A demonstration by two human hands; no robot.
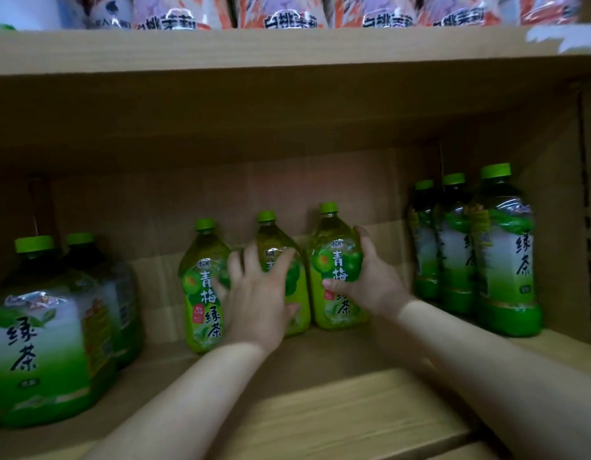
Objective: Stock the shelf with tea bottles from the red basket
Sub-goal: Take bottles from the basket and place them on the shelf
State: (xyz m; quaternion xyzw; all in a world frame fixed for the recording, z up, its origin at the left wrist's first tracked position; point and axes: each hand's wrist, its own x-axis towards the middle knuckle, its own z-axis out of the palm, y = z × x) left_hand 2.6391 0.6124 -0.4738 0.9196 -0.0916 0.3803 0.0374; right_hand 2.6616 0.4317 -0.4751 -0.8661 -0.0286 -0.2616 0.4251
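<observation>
Three yellow-green tea bottles with green caps stand upright in a row at the middle of the wooden shelf (337,403). My left hand (257,300) lies with spread fingers over the front of the middle bottle (270,237); whether it grips the bottle is unclear. The left bottle (202,283) stands just beside that hand, untouched. My right hand (370,287) is wrapped around the label of the right bottle (333,257). The red basket is out of view.
Large green tea bottles (45,340) stand at the shelf's left. Several slimmer green tea bottles (499,257) stand at the right by the side wall. The upper shelf board (254,51) carries pink-labelled bottles (284,11). A cardboard panel (221,190) backs the shelf.
</observation>
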